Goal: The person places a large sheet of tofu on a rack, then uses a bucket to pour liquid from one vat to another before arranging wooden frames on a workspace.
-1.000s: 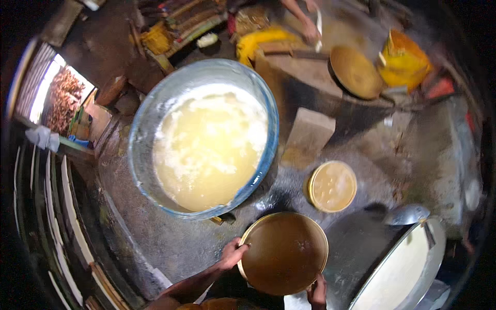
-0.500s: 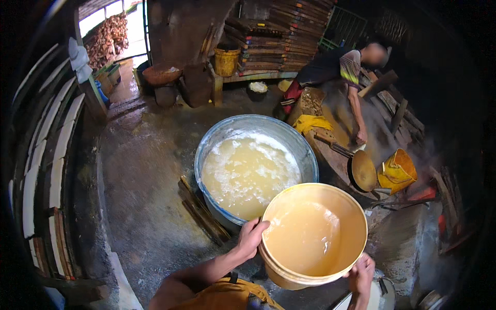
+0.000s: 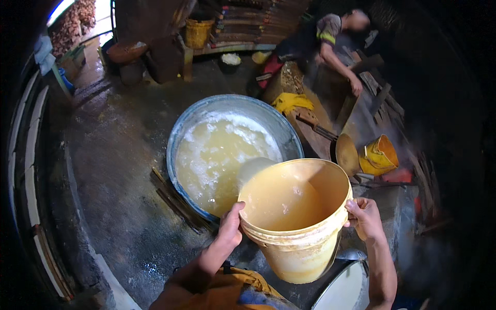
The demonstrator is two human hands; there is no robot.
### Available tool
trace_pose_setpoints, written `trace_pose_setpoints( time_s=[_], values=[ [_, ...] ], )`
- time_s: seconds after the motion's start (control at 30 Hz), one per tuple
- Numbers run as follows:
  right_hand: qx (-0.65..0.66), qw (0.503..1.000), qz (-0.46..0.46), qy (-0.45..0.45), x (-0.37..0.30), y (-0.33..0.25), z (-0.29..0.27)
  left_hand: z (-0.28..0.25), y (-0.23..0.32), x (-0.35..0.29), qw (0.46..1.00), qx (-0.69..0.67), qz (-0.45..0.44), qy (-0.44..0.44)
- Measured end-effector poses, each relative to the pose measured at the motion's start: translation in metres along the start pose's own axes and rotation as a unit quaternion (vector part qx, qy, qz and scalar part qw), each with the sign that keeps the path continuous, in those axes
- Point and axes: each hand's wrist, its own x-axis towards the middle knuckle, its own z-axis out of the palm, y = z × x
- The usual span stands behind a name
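Observation:
Between my two hands hangs a cream plastic bucket (image 3: 294, 253), tilted forward over the near right rim of a big round vat (image 3: 181, 124). Cloudy liquid (image 3: 281, 206) lies inside the bucket, and a pale sheet of it spills over the far lip into the vat. White foam and curd-like clumps float on the yellowish liquid (image 3: 217, 155) in the vat. My left hand (image 3: 230, 227) is closed on the bucket's left rim. On the right side my right hand (image 3: 364, 217) grips the rim, its fingertips partly hidden.
Wooden sticks (image 3: 175, 201) lie left of the vat. To the right are a long-handled pan (image 3: 347, 154), a yellow pail (image 3: 380, 155) and a yellow cloth (image 3: 292, 102). Beyond, another person's arm (image 3: 338, 67) reaches down beside firewood. A pale round container (image 3: 341, 289) sits near my right forearm.
My hands have raised the bucket's near side and tipped it toward the vat, and liquid now pours out. The view has shifted. The other person's hand no longer shows the small pale object.

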Motion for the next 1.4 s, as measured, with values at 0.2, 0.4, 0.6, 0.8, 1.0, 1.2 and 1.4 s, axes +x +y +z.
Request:
trace_pose_setpoints(
  time_s=[0.2,0.4,0.6,0.8,1.0,1.2,1.4],
  values=[
    [-0.019,0.999,0.039,0.010,0.018,-0.013,0.014,-0.003,0.006,0.004,0.996,-0.061,-0.056,0.012],
    [-0.039,0.997,0.063,0.016,0.031,-0.016,0.018,-0.007,0.003,0.012,0.994,-0.054,-0.088,0.036],
    [-0.033,0.996,0.081,0.004,0.030,-0.017,0.016,-0.014,-0.006,0.014,0.995,-0.033,-0.086,0.028],
    [-0.033,0.994,0.102,0.004,0.021,-0.027,0.021,-0.006,-0.002,0.006,0.994,-0.035,-0.097,0.018],
    [-0.027,0.995,0.096,0.009,0.013,-0.031,0.026,-0.008,0.001,0.005,0.994,-0.040,-0.106,-0.011],
    [-0.052,0.994,0.096,0.007,0.019,-0.034,0.026,-0.008,0.001,0.004,0.994,-0.039,-0.101,-0.016],
    [-0.064,0.992,0.109,-0.001,0.025,-0.039,0.028,-0.011,0.000,0.006,0.993,-0.047,-0.107,-0.020]
  ],
)
